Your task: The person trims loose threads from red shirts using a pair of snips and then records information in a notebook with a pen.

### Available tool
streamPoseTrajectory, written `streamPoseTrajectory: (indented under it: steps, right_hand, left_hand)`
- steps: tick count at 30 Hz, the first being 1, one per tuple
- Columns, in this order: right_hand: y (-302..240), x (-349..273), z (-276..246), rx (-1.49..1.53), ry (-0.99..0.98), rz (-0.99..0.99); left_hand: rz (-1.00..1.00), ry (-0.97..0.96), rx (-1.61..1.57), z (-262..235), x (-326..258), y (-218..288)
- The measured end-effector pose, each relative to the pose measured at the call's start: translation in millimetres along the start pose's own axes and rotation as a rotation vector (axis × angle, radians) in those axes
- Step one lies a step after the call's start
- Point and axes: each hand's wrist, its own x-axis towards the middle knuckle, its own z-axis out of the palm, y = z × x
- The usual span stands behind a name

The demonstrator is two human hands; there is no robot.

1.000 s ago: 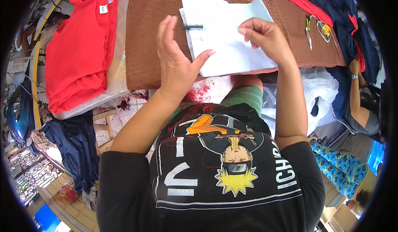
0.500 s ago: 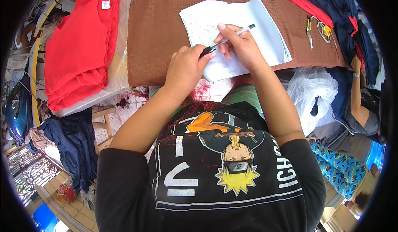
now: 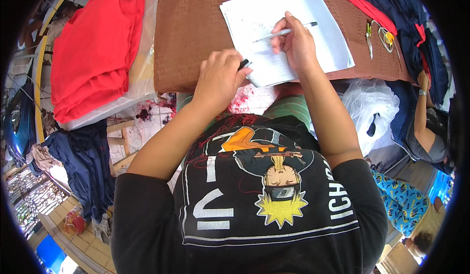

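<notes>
My right hand (image 3: 300, 46) pinches a clear-barrelled pen (image 3: 269, 37) above the notebook, the pen slanting with its dark end up to the right. Closed round a black pen cap (image 3: 244, 64), my left hand (image 3: 219, 77) rests at the notebook's lower left edge. The open notebook (image 3: 325, 44) lies askew on a brown patterned cloth (image 3: 191, 29). Handwriting shows on its upper left part, and the right-hand page curls up at its far corner. Part of the lower page is hidden by my hands.
Folded red garments (image 3: 95, 53) are stacked on the left. A small cutter-like tool (image 3: 368, 39) and a looped cord (image 3: 387, 39) lie right of the notebook. Navy cloth (image 3: 399, 9) covers the far right. White plastic (image 3: 369, 107) hangs below; another person's arm (image 3: 422, 107) is beyond.
The pen has come out of the cap. My right hand has moved up and right with the pen, while my left hand keeps the cap near the notebook's edge.
</notes>
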Motion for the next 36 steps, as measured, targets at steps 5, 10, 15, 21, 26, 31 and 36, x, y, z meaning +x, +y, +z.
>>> streamPoseTrajectory:
  steps: [5,10,15,21,26,31,36]
  right_hand:
    - [1,-4,38,-0.091,-0.025,-0.122]
    - [5,2,41,-0.481,-0.027,-0.093]
    - [19,6,40,-0.496,0.039,-0.170]
    - [27,5,40,-0.771,0.061,-0.269]
    - [32,8,37,-0.711,0.051,-0.306]
    - [27,5,40,-0.768,0.050,-0.311]
    - [26,6,38,-0.795,0.043,-0.272]
  left_hand:
    - [0.300,0.016,0.191,14,-16,0]
    - [0.289,0.029,0.174,19,-22,-3]
    - [0.291,0.042,0.146,20,-24,-5]
    - [0.277,0.051,0.134,23,-24,-6]
    - [0.273,0.036,0.138,21,-24,-5]
    - [0.269,0.043,0.129,22,-24,-6]
    - [0.262,0.027,0.120,20,-24,-4]
